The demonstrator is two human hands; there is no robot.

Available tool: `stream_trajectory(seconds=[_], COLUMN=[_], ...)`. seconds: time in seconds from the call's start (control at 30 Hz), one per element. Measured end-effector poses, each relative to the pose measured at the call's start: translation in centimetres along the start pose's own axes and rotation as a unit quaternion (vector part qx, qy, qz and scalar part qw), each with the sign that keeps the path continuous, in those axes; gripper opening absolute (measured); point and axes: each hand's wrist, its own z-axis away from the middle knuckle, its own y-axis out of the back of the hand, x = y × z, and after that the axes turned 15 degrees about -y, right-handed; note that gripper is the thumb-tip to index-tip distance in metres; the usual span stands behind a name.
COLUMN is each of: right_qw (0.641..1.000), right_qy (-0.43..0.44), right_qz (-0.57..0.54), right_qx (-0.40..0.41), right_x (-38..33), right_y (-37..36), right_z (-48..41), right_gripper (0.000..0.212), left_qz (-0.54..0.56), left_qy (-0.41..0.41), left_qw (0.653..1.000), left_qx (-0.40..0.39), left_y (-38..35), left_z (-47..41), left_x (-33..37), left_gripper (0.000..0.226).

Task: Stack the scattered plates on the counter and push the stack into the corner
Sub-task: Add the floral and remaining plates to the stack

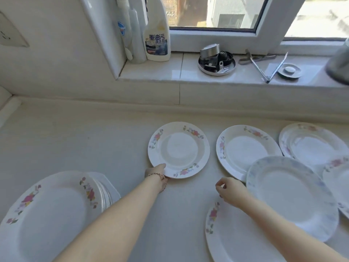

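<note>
A stack of floral plates sits at the near left of the counter. In the middle lies a single white plate with pink flowers; my left hand grips its near left rim. My right hand hovers with loosely curled fingers, holding nothing, between a floral plate and a blue-patterned plate that overlaps it. Another floral plate lies under my right forearm. More plates sit at the far right.
The counter's corner is at the far left against the wall. The window sill holds a spray bottle, a metal lid with parts, tongs and a sink strainer.
</note>
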Motion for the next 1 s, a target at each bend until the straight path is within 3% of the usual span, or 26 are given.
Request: stream_trajectory(seconds=[0.1, 0.23, 0.33, 0.47, 0.63, 0.77, 1.0], right_qw=[1.0, 1.0, 1.0, 1.0, 0.999, 0.999, 0.995], right_qy=[0.0, -0.002, -0.001, 0.002, 0.027, 0.049, 0.085], right_qz=[0.005, -0.003, -0.012, -0.018, 0.009, 0.007, 0.043], right_qx=[-0.01, -0.011, -0.007, 0.0, 0.014, -0.003, -0.013], right_x=[0.1, -0.1, -0.2, -0.4, -1.8, -3.5, -6.1], right_y=[0.2, 0.4, 0.5, 0.8, 0.1, -1.9, -5.1], right_z=[-1.1, -1.4, -0.8, 0.9, 3.6, 5.3, 7.0], right_gripper=[0.028, 0.029, 0.029, 0.027, 0.016, 0.013, 0.011], left_qz=[0.035, 0.04, 0.02, 0.006, 0.067, 0.097, 0.127], left_qy=[0.012, 0.017, -0.015, -0.051, -0.135, -0.199, -0.193], left_qw=[0.999, 0.999, 1.0, 0.999, 0.988, 0.975, 0.968], left_qx=[0.034, 0.009, 0.003, -0.007, -0.034, -0.003, 0.093], left_y=[-0.6, -0.1, 0.5, 2.8, 9.3, 16.1, 26.6], left_z=[-1.1, -1.3, -1.1, 1.0, 5.5, 8.7, 10.2], left_x=[-0.2, 0.0, 0.5, 1.9, 4.1, 4.9, 3.5], left_gripper=[0.038, 0.007, 0.023, 0.025, 0.021, 0.019, 0.023])
